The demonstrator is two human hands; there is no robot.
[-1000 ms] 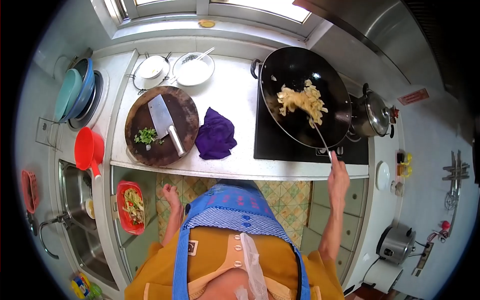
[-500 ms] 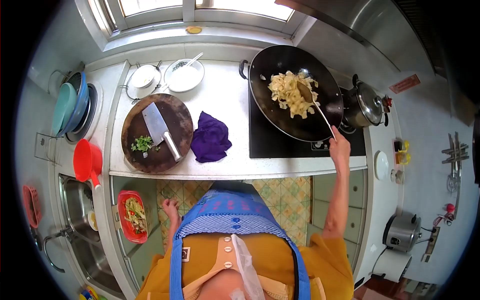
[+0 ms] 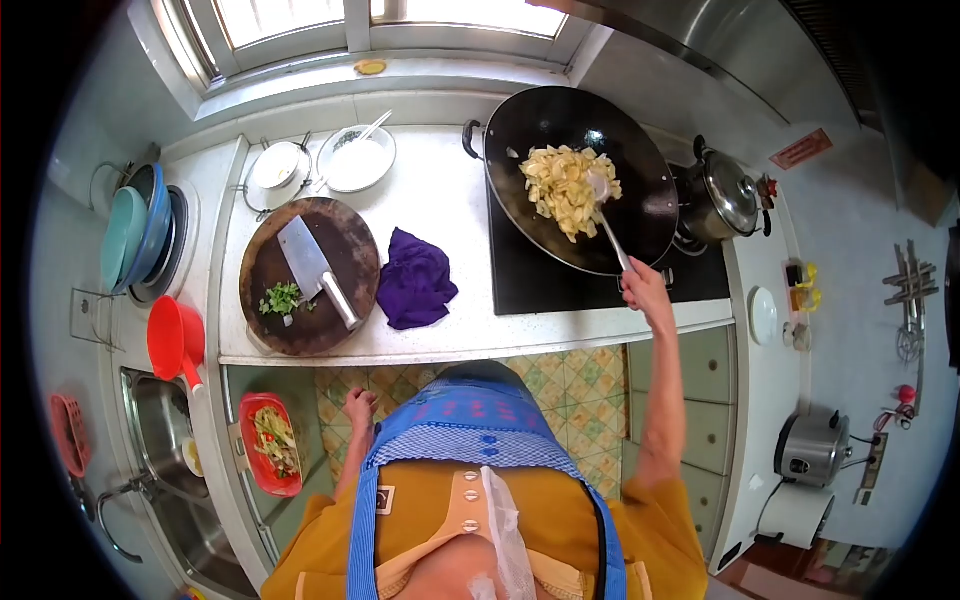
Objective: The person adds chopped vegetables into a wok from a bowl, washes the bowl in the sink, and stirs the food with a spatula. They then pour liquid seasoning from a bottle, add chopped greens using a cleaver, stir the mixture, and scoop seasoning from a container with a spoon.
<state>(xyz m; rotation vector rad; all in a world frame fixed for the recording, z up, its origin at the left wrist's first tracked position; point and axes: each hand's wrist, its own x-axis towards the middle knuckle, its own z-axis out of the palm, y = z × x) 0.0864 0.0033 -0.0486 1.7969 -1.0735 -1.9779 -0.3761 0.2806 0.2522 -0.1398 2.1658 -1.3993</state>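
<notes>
My right hand point(image 3: 646, 293) is closed around the handle of a metal spatula point(image 3: 614, 236). The spatula's head rests among pale, sliced food pieces point(image 3: 562, 192) in a large black wok point(image 3: 640, 225), partly covered by them. The wok sits tilted on a black cooktop point(image 3: 540, 294). Down at my left side, below the counter edge, my left hand point(image 3: 361, 407) hangs with its fingers curled in, and nothing shows in it. Nearest to it is a red bin point(image 3: 288, 487) of vegetable scraps hung on the cabinet.
A round wooden chopping board point(image 3: 345, 235) bears a cleaver point(image 3: 305, 258) and chopped greens point(image 3: 282, 298). Beside it lies a purple cloth point(image 3: 416, 280). Behind are a white bowl point(image 3: 360, 168) with chopsticks and a smaller bowl point(image 3: 277, 165). A lidded pot point(image 3: 728, 195) stands right of the wok.
The spatula has turned in the food, its head now showing pale, and my right hand has shifted left. My left hand's fingers look more curled. The whole view has shifted slightly.
</notes>
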